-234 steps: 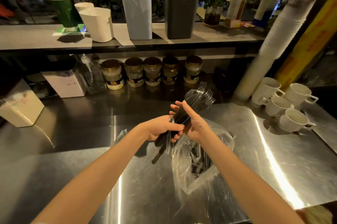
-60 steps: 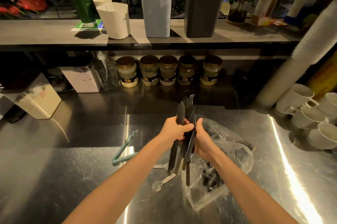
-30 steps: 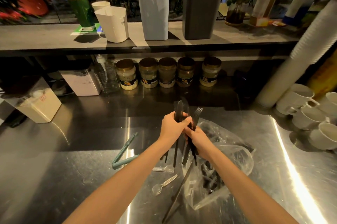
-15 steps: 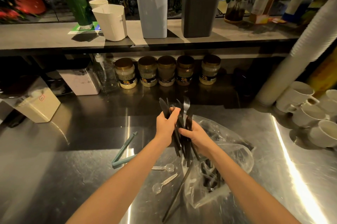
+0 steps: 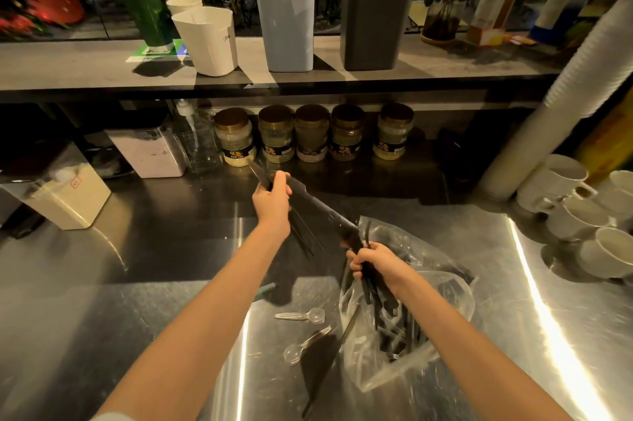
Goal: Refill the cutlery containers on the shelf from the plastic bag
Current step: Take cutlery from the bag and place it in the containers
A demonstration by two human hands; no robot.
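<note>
Where jars (image 5: 311, 134) stand, labels unreadable, writing blurred

Hands parted: left hand (image 5: 272, 203) raised with black knives (image 5: 310, 203); right hand (image 5: 375, 259) lowered at plastic bag (image 5: 445, 300), gripping black cutlery (image 5: 368, 278).

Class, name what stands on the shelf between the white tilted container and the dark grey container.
In the head view, a light grey container holding cutlery stands on the shelf between them.
</note>
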